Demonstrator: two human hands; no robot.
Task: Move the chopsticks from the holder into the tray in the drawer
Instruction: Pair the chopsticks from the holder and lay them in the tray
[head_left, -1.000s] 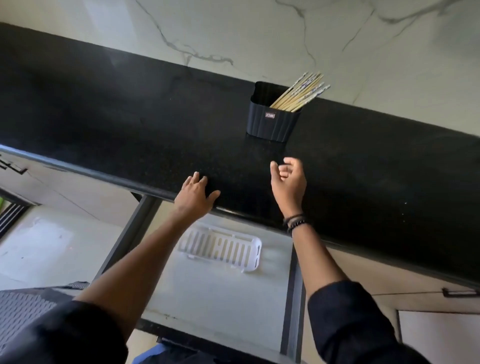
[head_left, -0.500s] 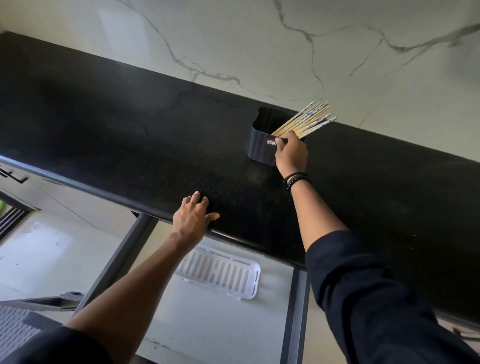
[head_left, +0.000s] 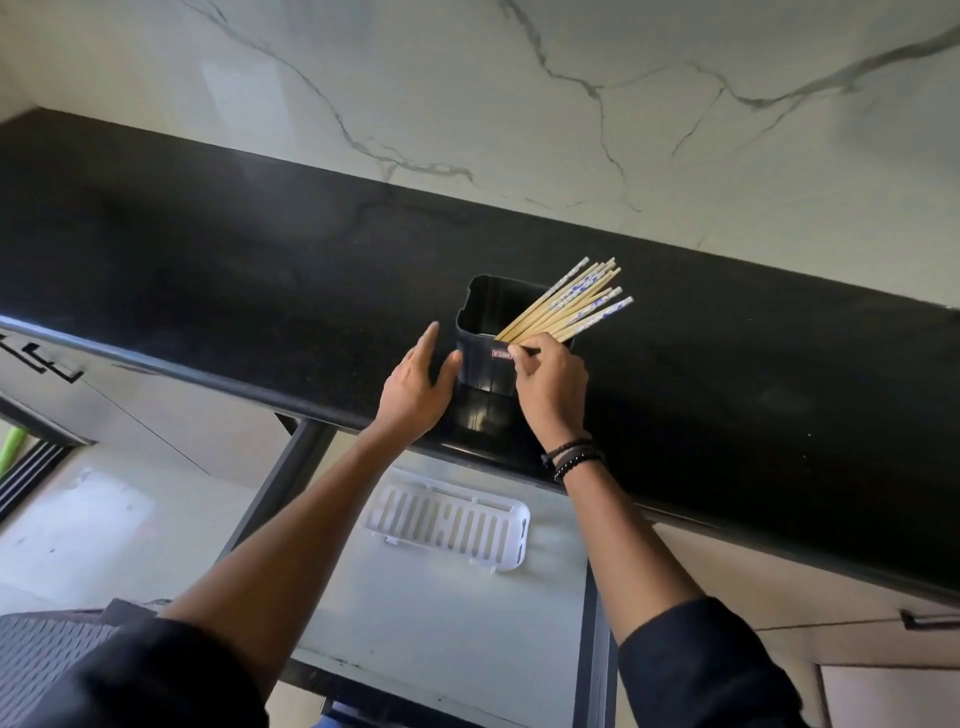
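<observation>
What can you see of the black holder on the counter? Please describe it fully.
The holder is a black, ribbed, plastic-looking box, open at the top, with a small label on its front. It stands upright on the black counter. Chopsticks lean out to its right. The left hand touches its left side; the right hand is at its front rim.

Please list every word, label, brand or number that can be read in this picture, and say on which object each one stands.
Small red-edged label on the front of the black holder: too small and blurred to read.
Blue marks on the chopsticks: a pattern, no legible text.
No other text is visible.
</observation>
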